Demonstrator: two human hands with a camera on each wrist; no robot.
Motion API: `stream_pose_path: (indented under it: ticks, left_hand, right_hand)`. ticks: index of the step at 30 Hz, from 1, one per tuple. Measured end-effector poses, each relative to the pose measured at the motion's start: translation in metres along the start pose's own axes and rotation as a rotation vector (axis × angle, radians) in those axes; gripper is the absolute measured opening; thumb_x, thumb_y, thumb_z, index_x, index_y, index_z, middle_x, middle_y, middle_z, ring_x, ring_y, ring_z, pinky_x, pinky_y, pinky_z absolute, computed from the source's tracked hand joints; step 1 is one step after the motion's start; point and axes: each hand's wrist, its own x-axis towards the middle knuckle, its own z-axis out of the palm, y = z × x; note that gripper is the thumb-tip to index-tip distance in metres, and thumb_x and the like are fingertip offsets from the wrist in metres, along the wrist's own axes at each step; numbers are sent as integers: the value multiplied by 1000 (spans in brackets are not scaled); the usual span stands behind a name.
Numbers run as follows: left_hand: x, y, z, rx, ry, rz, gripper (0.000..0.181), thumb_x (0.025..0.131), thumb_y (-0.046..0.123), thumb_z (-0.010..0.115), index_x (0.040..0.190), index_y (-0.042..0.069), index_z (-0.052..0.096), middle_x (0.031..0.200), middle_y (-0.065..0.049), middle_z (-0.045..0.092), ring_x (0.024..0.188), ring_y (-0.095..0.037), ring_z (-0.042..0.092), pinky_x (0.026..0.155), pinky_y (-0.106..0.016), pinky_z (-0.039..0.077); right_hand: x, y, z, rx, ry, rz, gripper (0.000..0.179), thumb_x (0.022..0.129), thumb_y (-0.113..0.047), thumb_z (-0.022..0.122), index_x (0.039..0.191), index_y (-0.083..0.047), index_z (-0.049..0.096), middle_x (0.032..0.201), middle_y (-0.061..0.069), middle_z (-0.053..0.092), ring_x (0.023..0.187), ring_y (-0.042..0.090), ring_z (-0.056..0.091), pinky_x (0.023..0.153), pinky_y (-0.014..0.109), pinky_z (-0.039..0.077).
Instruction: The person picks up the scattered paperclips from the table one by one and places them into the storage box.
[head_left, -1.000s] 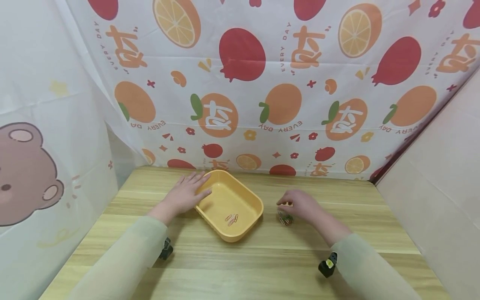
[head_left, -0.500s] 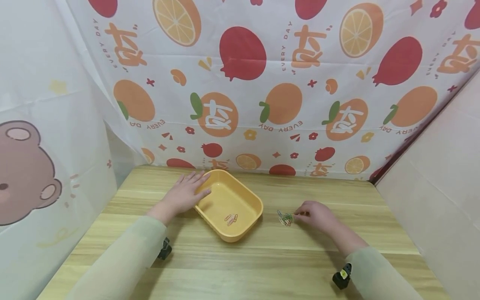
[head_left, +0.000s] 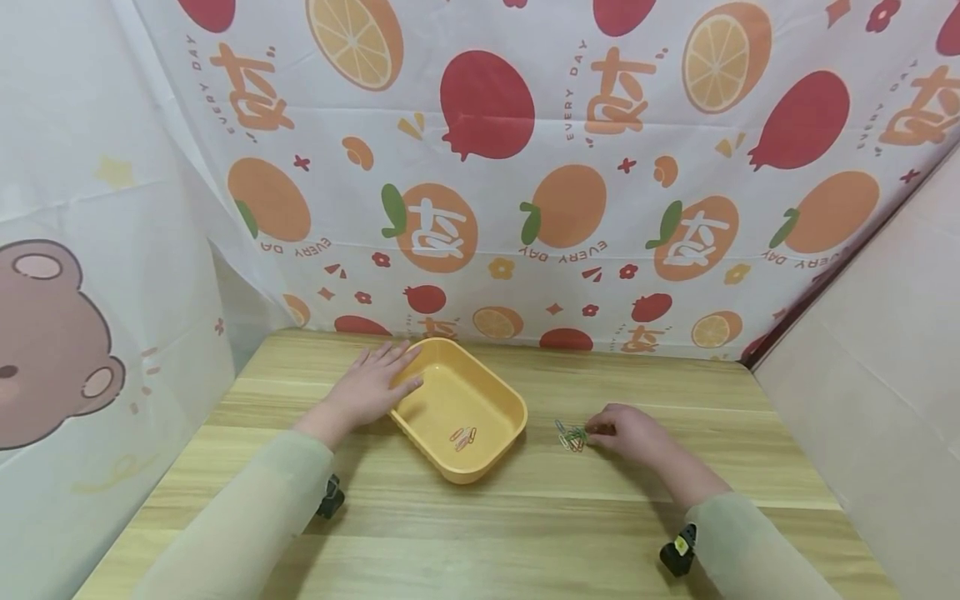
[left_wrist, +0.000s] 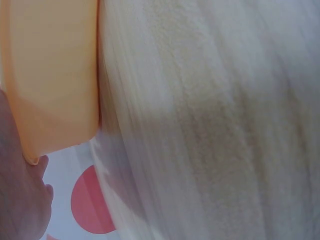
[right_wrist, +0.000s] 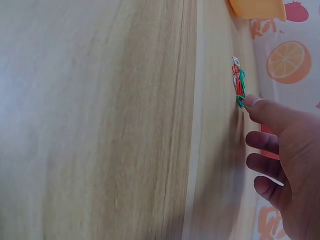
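Working clip pile (head_left: 574, 438), R of tray (head_left: 457, 392) | RH (head_left: 628, 433) moved from over pile to its R edge; thumb at grn clip (right_wrist: 240, 100), pinch can't tell | LH (head_left: 369, 390) fingers spread on tray rim | next pick prob. starting

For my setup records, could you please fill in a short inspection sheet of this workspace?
Surface: wood-grain tabletop.
Job's things: yellow tray with a few reddish paper clips inside; mixed-colour paper clip pile on the tabletop, right of the tray.
Clutter: nothing seen.
Hands: left hand rests on the tray's rim; right hand has its thumb tip at the pile, though whether it pinches a clip is unclear.
Cables: nothing seen.
Surroundings: fruit-print cloth behind, bear-print cloth at left, pale panel at right.
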Motion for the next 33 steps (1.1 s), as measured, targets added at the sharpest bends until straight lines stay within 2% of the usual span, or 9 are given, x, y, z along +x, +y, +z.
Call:
stream_pose_path:
  ticks: [5,11,14,18,22,29,33]
  left_hand:
    - [1,-1,1,5,-10,-5,76,98,70,27,159,25,23,165,-6,17,151,-37,11,120,-59,3]
    - [2,-1,1,-10,-6,-4,68,102,58,39,159,25,24,165,-6,18,150,-37,11,119,-60,2]
    - [2,-1,1,-6,-2,-3,67,102,56,40,159,24,24,165,-6,18,150,-38,12,119,-60,2]
    - [2,-2,2,7,-1,2,72,100,65,32,159,24,23,165,-6,18,150,-37,12,120,-59,3]
    - [1,-3,3,10,1,7,79,97,72,25,159,24,23,165,-7,18,150,-37,13,120,-59,4]
    - [2,-3,3,8,3,5,68,102,58,39,159,23,24,164,-7,19,150,-37,13,119,-61,5]
    - [2,-3,3,9,4,4,67,102,55,41,159,22,25,164,-8,19,150,-37,13,119,-61,7]
  right_hand:
    - [3,-1,2,10,-10,33,18,89,-25,76,105,-17,76,91,-11,64,81,6,56,76,33,51]
    - [5,-3,4,5,-12,51,19,89,-25,76,106,-18,76,90,-11,62,80,6,55,75,32,50]
    - [5,-3,4,9,-8,47,18,88,-25,76,105,-18,77,89,-11,62,78,5,54,74,31,50]
    - [6,-2,4,8,0,29,17,88,-25,77,104,-18,77,88,-11,61,78,6,54,73,32,50]
    - [8,-3,5,4,-9,48,16,87,-27,78,102,-21,76,89,-13,61,80,6,56,76,32,51]
    - [10,-6,4,32,-47,64,20,89,-23,77,109,-21,75,91,-12,59,80,6,54,76,31,50]
    - [10,-6,4,22,-56,52,19,88,-21,77,108,-20,76,90,-11,58,80,5,53,75,28,51]
